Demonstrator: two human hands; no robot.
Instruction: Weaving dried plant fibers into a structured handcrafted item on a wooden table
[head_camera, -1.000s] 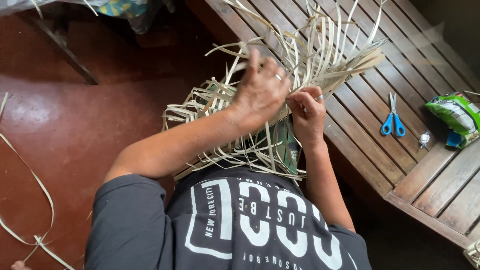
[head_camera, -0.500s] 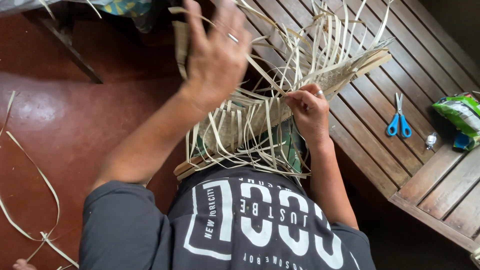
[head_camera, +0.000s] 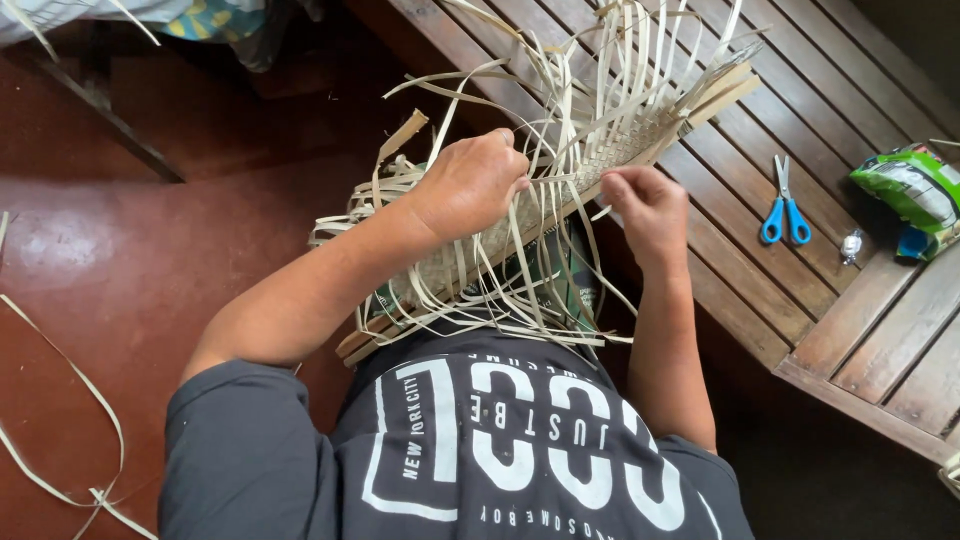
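Down from its raised sweep, the left hand (head_camera: 472, 183) now closes on pale strips at the woven mat (head_camera: 560, 190) across the lap, while the right hand (head_camera: 648, 200), at three o'clock, pinches one strip taut; scissors (head_camera: 785, 210) lie further right.

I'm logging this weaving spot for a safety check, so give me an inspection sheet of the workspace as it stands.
Surface: slatted wooden bench, brown, beside a red-brown floor.
Job's things: half-woven mat of pale strips across the person's lap, loose ends sticking up and hanging down.
Clutter: blue-handled scissors, green snack packet and a small wrapped sweet on the bench.
Grippers: left hand closed on strips at the mat; right hand pinching a strip at its woven edge.
Cables: nothing seen.
Surroundings: stray strips on the floor; patterned cloth at top left.
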